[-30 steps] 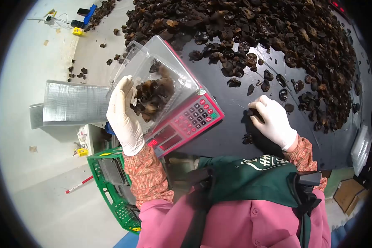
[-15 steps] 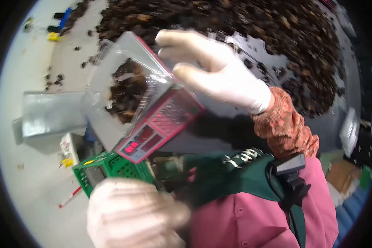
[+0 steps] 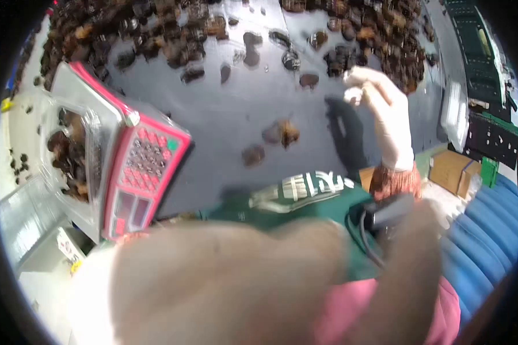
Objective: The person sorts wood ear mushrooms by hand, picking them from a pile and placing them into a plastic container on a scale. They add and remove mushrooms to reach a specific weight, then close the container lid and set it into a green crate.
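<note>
My right hand [image 3: 385, 115], in a white glove with an orange patterned cuff, hovers over the dark tabletop at the right. Its fingers are curved, with a small gap between thumb and fingers and nothing visible held. My left hand [image 3: 224, 282] is a large pale blur close to the camera along the bottom; its fingers cannot be made out. A red-edged scale [image 3: 147, 164] stands at the left, bearing a clear plastic tray [image 3: 49, 123] with dark brown pieces [image 3: 69, 149]. A few loose brown pieces [image 3: 282, 133] lie mid-table between scale and right hand.
Many dark brown pieces [image 3: 172, 40] spread across the far side of the table [image 3: 213, 109]. Clear trays [image 3: 456, 112] stand at the right edge, near a cardboard box [image 3: 452, 172] and blue ribbed material [image 3: 489, 230]. More clear plastic [image 3: 26, 213] lies at the left.
The view has shifted, putting the scale and tray farther left. My right hand has moved off the scale's side to the right, its fingers more curled. My left hand looks larger and more blurred.
</note>
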The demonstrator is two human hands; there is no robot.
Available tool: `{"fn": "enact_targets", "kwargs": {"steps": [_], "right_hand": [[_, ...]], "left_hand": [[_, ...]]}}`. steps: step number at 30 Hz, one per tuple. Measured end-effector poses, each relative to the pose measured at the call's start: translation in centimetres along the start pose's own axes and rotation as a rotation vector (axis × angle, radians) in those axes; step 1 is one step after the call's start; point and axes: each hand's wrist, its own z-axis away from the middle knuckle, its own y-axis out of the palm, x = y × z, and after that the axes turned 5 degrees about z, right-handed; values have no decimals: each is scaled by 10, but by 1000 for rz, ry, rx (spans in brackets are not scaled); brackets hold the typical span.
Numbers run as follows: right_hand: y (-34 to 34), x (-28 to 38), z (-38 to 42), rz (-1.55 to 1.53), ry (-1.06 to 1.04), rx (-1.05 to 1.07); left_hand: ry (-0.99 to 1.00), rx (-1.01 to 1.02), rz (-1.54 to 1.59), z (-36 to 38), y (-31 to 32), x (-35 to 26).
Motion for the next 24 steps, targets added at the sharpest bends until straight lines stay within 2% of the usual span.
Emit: {"fn": "enact_targets", "kwargs": {"steps": [2, 3, 4, 6, 7, 8, 11, 13, 17, 18, 20, 21, 22, 24], "right_hand": [[8, 2, 5, 90, 40, -22], [9, -3, 7, 73, -4, 0], [9, -5, 8, 183, -7, 12], [8, -13, 9, 529, -277, 35], [12, -17, 10, 530, -336, 21], [13, -15, 12, 525, -250, 48], [19, -23, 12, 579, -384, 100], [19, -20, 17, 669, -379, 136], [17, -26, 21, 692, -362, 110], [17, -26, 22, 690, -363, 100], [16, -27, 23, 683, -370, 76], [16, -28, 23, 679, -376, 68], [16, -28, 23, 674, -383, 61], [16, -28, 19, 665, -388, 68]], "left_hand": [[-76, -25, 27, 0, 5, 16], [-191, -43, 64, 2, 9, 28], [-325, -65, 100, 8, 16, 42], [-654, -119, 254, 35, 38, 63], [-770, -144, 256, 43, 52, 74], [-803, -153, 244, 51, 65, 89], [-797, -171, 309, 62, 99, 116], [-838, -147, 339, 60, 116, 122], [-404, 79, -179, 47, 140, 131], [-400, 166, -231, 46, 143, 131], [-424, 89, -143, 51, 152, 137], [-464, -92, 100, 47, 156, 141], [-632, -155, 311, 46, 154, 136], [-1084, -142, 709, 39, 139, 126]]}}
